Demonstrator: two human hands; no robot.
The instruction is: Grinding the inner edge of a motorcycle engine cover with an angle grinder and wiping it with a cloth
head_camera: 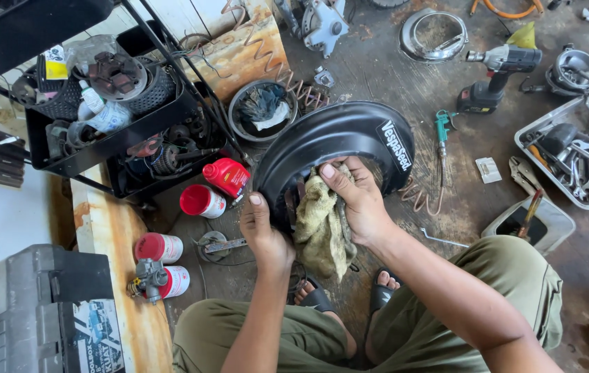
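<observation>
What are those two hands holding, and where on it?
The left hand grips the black curved cover at its lower left edge. The right hand presses a yellowish rag against the cover's inner side, holding the rag near its top.

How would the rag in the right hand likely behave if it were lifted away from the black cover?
The rag would probably go limp: it already sags in loose folds below the right hand. It looks light for its size, being thin cloth. It seems unlikely to slip, since its surface looks rough against the black cover.
</observation>
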